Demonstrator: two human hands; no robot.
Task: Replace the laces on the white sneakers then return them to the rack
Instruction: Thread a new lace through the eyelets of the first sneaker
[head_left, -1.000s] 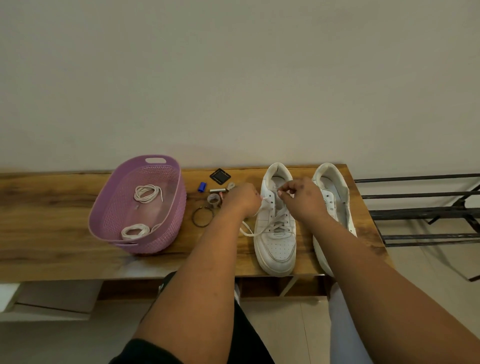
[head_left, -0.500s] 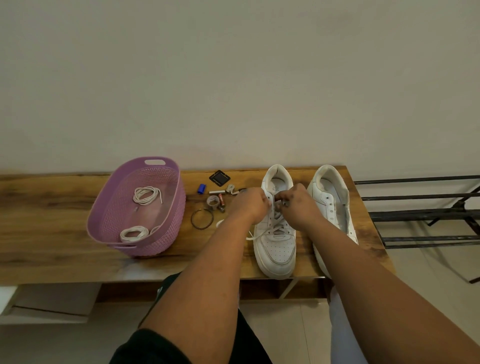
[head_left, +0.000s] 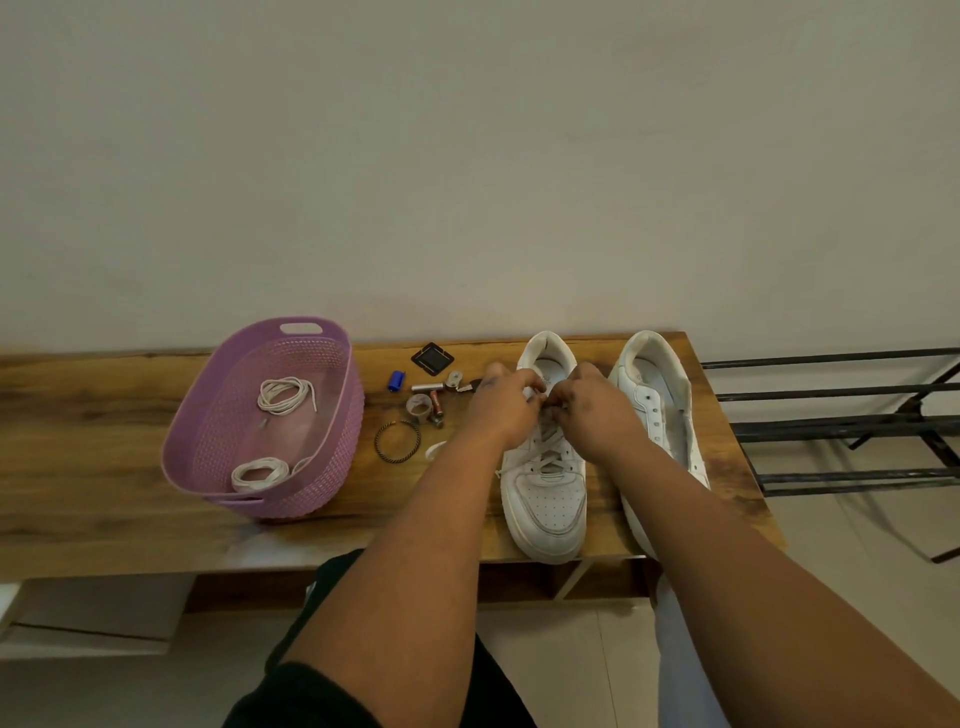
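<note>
Now both hands' fingers pinching lace (head_left: 545, 449) ends above half-laced white sneaker (head_left: 548, 499).

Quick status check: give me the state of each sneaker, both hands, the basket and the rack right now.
Left sneaker: laced, upright on the bench.
Right sneaker: unlaced, eyelets bare.
Left hand: pinching lace at the left sneaker's top eyelets.
Right hand: pinching lace there too.
Purple basket: holds two coiled laces.
Rack: no shoes visible.

bare forearms (head_left: 395, 597), black sleeve (head_left: 301, 696)
</note>
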